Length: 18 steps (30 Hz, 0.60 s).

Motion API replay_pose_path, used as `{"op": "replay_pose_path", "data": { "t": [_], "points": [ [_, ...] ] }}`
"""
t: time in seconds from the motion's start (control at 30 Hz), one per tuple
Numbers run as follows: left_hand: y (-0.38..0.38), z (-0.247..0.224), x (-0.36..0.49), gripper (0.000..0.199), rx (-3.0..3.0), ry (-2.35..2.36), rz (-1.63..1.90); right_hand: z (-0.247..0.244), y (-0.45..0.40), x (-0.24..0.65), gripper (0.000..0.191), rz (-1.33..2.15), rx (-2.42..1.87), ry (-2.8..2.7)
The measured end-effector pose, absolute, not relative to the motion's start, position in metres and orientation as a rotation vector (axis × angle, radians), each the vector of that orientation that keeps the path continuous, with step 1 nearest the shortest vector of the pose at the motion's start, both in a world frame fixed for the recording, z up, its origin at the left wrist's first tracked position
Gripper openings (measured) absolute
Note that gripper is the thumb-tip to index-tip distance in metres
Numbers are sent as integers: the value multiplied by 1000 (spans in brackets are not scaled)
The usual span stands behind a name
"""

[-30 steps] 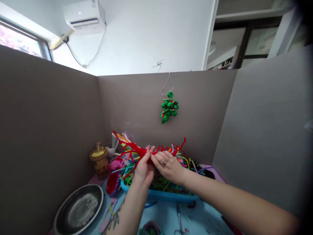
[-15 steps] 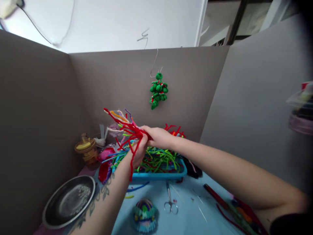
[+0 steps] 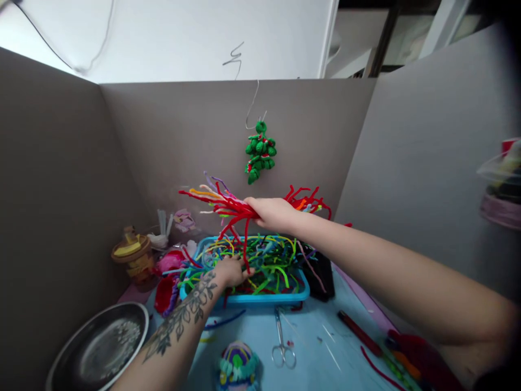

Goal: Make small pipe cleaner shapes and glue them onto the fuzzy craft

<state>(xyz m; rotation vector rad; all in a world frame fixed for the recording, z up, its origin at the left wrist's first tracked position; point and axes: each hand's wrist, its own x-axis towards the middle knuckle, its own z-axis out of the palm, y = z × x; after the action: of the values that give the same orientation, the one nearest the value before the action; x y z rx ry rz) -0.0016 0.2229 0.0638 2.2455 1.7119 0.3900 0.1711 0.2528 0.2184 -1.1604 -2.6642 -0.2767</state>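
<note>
Left hand (image 3: 231, 271) lowered to tray (image 3: 264, 298) | right hand (image 3: 274, 213) grips red bundle (image 3: 234, 208)

3 grey panels (image 3: 195, 152), white wall (image 3: 171, 41) behind.

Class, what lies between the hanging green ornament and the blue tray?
In the head view, the right hand, gripping the red bundle, appears between the ornament and tray.

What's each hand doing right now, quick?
Left hand: looks open, among colourful strips in the blue tray.
Right hand: closed, holding a mostly red bundle.
</note>
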Motion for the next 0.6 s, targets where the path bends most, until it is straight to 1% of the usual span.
{"op": "replay_pose_path", "data": {
  "t": [0.1, 0.23, 0.33, 0.4, 0.5, 0.6],
  "points": [
    [205, 63, 4, 56, 2314, 1685, 209, 199, 267, 169, 45, -381, -1241, -2620],
    [185, 62, 3, 51, 2408, 1668, 221, 148, 288, 157, 53, -447, -1293, -2538],
    [178, 60, -3, 51, 2407, 1657, 273, 99, 298, 149, 62, -223, -1423, -2692],
    [175, 62, -9, 50, 2422, 1645, 335, 76, 302, 150, 59, -120, -1437, -2786],
    [168, 70, -21, 47, 2499, 1634, 455, 67, 310, 159, 55, -76, -1428, -2799],
    [158, 75, -40, 39, 2556, 1652, 712, 82, 315, 172, 62, -40, -1367, -2785]
  ]
}}
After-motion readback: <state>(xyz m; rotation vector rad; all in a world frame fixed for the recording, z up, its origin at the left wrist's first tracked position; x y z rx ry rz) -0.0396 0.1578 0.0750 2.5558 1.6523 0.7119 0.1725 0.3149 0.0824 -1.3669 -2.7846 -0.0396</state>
